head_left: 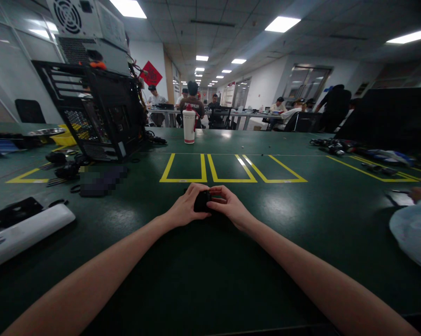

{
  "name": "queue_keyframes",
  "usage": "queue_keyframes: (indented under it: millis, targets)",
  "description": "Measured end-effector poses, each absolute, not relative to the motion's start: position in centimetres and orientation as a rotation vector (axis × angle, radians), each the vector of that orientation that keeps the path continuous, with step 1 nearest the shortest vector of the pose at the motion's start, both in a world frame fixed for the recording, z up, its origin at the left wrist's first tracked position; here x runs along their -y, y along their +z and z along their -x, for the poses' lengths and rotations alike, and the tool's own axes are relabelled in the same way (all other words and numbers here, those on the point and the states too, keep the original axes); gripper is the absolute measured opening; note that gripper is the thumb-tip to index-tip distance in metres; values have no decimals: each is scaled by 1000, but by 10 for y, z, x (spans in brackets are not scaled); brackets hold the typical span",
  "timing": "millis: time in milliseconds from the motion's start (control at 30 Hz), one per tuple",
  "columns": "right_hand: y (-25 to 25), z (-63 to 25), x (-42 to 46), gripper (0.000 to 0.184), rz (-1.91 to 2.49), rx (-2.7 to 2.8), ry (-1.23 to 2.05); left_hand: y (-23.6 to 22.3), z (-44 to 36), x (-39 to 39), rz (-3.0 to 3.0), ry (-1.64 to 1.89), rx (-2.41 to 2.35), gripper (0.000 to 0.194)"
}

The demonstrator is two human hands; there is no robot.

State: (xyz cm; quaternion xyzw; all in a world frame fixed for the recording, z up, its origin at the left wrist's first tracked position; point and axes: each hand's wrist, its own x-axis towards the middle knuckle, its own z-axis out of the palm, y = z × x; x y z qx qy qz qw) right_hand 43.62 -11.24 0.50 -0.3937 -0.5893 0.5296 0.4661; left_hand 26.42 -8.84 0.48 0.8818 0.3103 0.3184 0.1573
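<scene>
Midway along a smooth, glossy green table (336, 205), near yellow tape outlines (183, 180), a small black object (201, 201) sits between bare hands. It looks blocky, its details hidden. The left hand (185, 206) has fingers and thumb clamped around it; the right hand (229, 206) grips its edge. Beyond, a white tumbler (189, 128) bears illegible red print.

Tumbler (189, 128): white, red-lidded, upright on the green table (340, 224).
Computer case (128, 107): black, left of the tumbler, power supplies (103, 25) stacked on top.
Tape outlines (204, 168): yellow, in front of the tumbler.
Wall decoration (150, 73): red diamond, behind the tumbler, leftward.
</scene>
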Motion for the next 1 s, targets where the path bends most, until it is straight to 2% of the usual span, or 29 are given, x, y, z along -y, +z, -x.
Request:
queue_keyframes:
  millis: [300, 500, 700, 1000]
  targets:
    - [5, -438, 114, 36, 911, 1494, 1332, 6, -264, 89, -2527, 899, -911, 61]
    - [6, -435, 114, 24, 921, 1437, 1340, 6, -264, 89, -2523, 894, -909, 63]
    - [8, -436, 113, 33, 937, 1455, 1309, 6, -264, 89, -2517, 909, -886, 62]
    - [9, -436, 116, 30, 929, 1466, 1324, 8, -264, 91, -2498, 893, -909, 61]
